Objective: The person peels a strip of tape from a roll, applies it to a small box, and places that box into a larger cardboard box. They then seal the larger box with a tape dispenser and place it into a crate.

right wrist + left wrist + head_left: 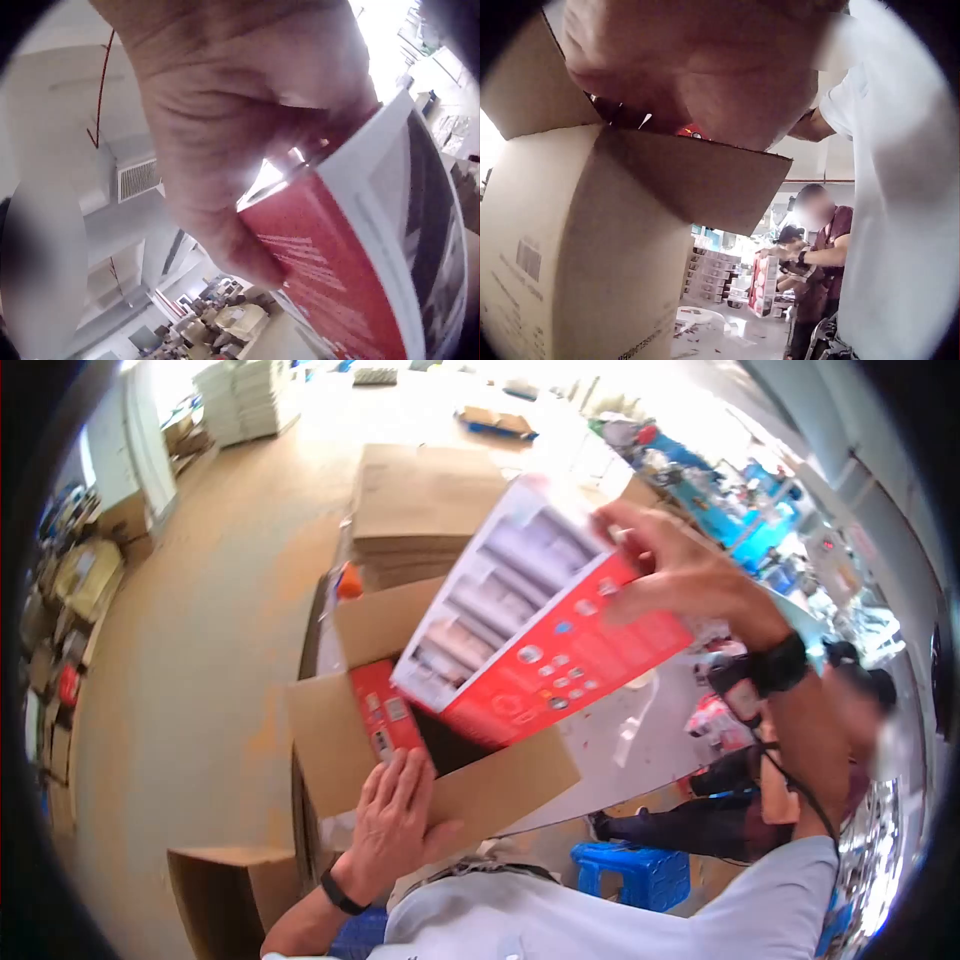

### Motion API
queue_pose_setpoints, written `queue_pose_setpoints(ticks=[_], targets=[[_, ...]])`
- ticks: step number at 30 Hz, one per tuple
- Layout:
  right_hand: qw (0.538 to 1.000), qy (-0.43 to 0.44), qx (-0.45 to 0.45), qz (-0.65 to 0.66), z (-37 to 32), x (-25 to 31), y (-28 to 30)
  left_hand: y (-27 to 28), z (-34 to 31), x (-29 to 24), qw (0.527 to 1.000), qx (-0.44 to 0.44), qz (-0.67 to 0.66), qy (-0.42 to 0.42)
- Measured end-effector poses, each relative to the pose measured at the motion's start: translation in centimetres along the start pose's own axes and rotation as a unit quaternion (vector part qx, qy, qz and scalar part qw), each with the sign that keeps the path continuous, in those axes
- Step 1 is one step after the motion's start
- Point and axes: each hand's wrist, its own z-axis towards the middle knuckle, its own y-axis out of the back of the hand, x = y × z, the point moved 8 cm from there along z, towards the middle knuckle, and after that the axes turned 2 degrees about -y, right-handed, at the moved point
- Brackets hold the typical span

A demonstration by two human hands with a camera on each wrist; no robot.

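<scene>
My right hand [680,575] grips the upper end of a red and white printed box [575,655], its thumb on the red side and its fingers over the far edge. The box tilts, with its lower end at the mouth of an open cardboard carton [330,750]. Inside the carton, along its left wall, stands another red box [385,705]. My left hand [395,815] rests with extended fingers on the near end of that red box, beside the near flap. In the right wrist view, the thumb presses the red side of the held box [322,255].
Flat stacked cardboard [425,490] lies behind the carton on the table. Another open carton [235,895] stands on the floor at lower left. A blue stool [635,870] is beneath the table's near edge. Another person [821,255] works at the right.
</scene>
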Motion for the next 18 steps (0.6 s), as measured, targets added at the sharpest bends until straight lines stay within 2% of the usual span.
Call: queue_pose_setpoints(ticks=[1,2,3,5,10,11,12,14,15,16,18], targets=[[1.0,0.001,-0.016,-0.008,0.5,-0.7,0.2,-0.2,0.0,0.2,1.0,-0.003,-0.004,0.003],[0.999,-0.022,0.007,0.027,0.6,-0.9,0.0,-0.4,-0.5,0.1,1.0,-0.006,-0.011,0.004],[0.998,-0.008,0.022,0.055,1.1,-1.4,-0.1,-0.5,-1.1,0.3,1.0,-0.006,-0.016,0.009],[0.996,0.011,-0.035,0.082,1.2,-1.4,0.9,-0.9,-0.7,0.2,0.999,-0.021,-0.032,0.009],[0.993,-0.066,-0.04,0.086,2.2,-2.3,-1.2,-1.2,-0.7,0.0,0.999,-0.031,-0.025,-0.002],[0.994,-0.074,-0.04,0.075,2.8,-2.5,-2.3,-1.3,-0.7,0.2,0.999,-0.031,-0.022,-0.002],[0.987,-0.084,-0.035,0.134,3.2,-2.6,-4.4,-1.5,-0.9,0.2,0.999,-0.031,-0.019,-0.003],[0.985,-0.161,-0.05,0.027,2.7,-3.7,-8.4,-1.8,-1.1,0.2,0.999,-0.026,-0.03,-0.005],[0.99,-0.126,-0.057,0.027,3.1,-4.5,-10.9,-1.8,-1.0,0.3,0.999,-0.029,-0.035,-0.001],[0.991,-0.084,-0.102,0.005,3.4,-4.6,-12.9,-1.9,-0.8,0.3,0.999,-0.034,-0.036,-0.006],[0.994,-0.096,-0.044,0.039,3.6,-3.6,-17.2,-2.0,-1.3,0.5,0.998,-0.04,-0.038,-0.008]])
